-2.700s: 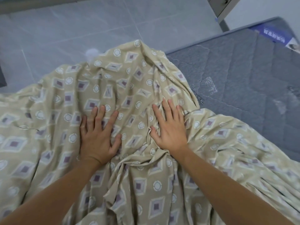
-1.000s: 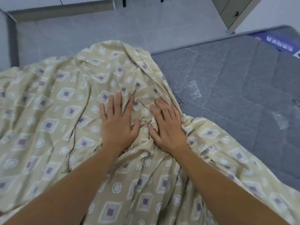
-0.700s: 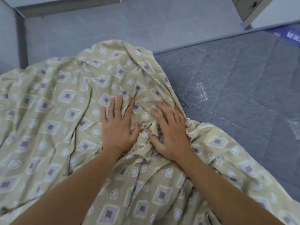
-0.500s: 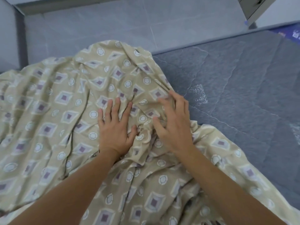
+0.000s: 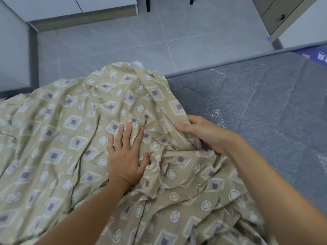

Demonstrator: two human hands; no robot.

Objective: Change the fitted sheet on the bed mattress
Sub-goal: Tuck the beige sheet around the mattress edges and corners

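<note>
Fitted sheet (image 5: 70, 138): beige cloth printed with diamonds and circles, rumpled, spread over the left and near part of the mattress (image 5: 265, 106); its far bunch reaches the mattress edge next to the floor (image 5: 177, 41).

Mattress: grey, quilted, bare on the right side; a blue printed label (image 5: 316, 55) at its far right corner.

Left hand (image 5: 126, 156): palm down, flat on the sheet near the middle, fingers (image 5: 122, 133) spread wide, pressing the cloth, gripping nothing.

Right hand (image 5: 203, 133): at the sheet's right border where cloth meets bare mattress; thumb on top, fingers curled under a fold, pinching the sheet's edge.

Floor: grey tiles beyond the bed.

White cabinet (image 5: 70, 7): far left, with a wooden base.

Wooden drawer unit (image 5: 276, 15): far right, dark knob visible.
</note>
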